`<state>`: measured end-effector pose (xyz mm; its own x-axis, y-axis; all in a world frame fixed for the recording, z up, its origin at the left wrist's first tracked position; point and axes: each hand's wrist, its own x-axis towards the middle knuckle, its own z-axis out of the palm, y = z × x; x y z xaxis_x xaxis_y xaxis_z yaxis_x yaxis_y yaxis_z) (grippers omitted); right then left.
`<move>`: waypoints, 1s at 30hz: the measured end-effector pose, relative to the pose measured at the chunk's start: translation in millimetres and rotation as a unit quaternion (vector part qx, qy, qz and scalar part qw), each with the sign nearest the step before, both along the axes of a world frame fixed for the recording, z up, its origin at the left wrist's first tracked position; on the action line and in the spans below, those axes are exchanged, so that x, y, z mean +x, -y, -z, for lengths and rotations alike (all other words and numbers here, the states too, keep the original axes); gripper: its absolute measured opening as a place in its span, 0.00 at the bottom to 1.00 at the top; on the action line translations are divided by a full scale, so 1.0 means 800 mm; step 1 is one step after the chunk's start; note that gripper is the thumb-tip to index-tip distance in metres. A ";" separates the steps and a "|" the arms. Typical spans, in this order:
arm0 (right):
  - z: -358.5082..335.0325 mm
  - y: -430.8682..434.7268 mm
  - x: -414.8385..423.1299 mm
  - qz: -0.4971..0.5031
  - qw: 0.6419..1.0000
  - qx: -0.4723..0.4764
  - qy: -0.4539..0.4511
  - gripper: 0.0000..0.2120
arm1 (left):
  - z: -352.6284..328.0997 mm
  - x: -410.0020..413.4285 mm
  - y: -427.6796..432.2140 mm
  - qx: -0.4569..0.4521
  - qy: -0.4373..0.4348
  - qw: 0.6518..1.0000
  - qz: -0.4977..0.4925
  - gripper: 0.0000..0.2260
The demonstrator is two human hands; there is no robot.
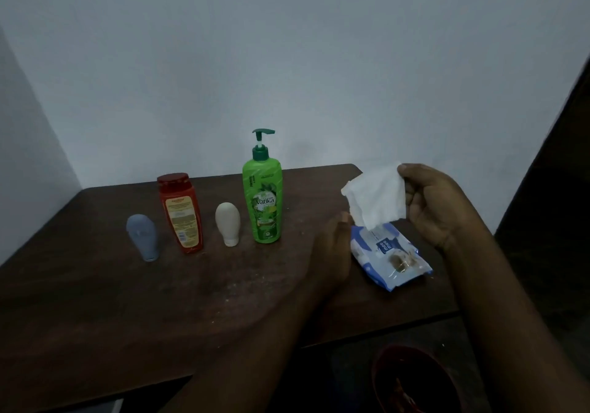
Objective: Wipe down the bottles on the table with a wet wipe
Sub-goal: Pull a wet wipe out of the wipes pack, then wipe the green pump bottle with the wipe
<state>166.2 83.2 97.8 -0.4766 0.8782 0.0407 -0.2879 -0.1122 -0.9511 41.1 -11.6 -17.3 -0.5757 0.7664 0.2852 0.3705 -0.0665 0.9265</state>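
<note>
Several bottles stand in a row on the dark wooden table (95,301): a grey-blue tube (142,241), a red bottle (181,213), a small cream tube (228,223) and a tall green pump bottle (262,202). My right hand (437,205) pinches a white wet wipe (376,200) and holds it up above the blue wipe pack (388,254); the wipe's lower end still meets the pack's opening. My left hand (333,250) lies against the pack's left edge with its fingers fairly straight.
A pale wall stands right behind the table. The table's front edge runs diagonally below my arms. A dark red round bowl-like object (412,380) sits low at the bottom right, off the table. A dark panel rises at the far right.
</note>
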 end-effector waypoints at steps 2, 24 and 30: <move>0.006 0.018 -0.008 -0.039 0.998 -0.048 -0.034 0.09 | -0.020 0.007 0.005 0.074 0.310 0.947 0.028 0.26; -0.009 0.127 -0.047 -0.162 0.974 0.154 -0.042 0.13 | -0.150 -0.099 0.188 0.129 0.119 0.982 0.062 0.13; -0.036 0.129 -0.045 -0.146 0.957 0.248 -0.036 0.12 | -0.177 -0.112 0.215 0.159 -0.082 0.982 0.063 0.15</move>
<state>129.9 -19.9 126.8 -0.6788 0.5721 0.4604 -0.3796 0.2632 -0.8869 -48.3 -183.7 124.5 -0.4083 0.6860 0.6022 0.4831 -0.3974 0.7802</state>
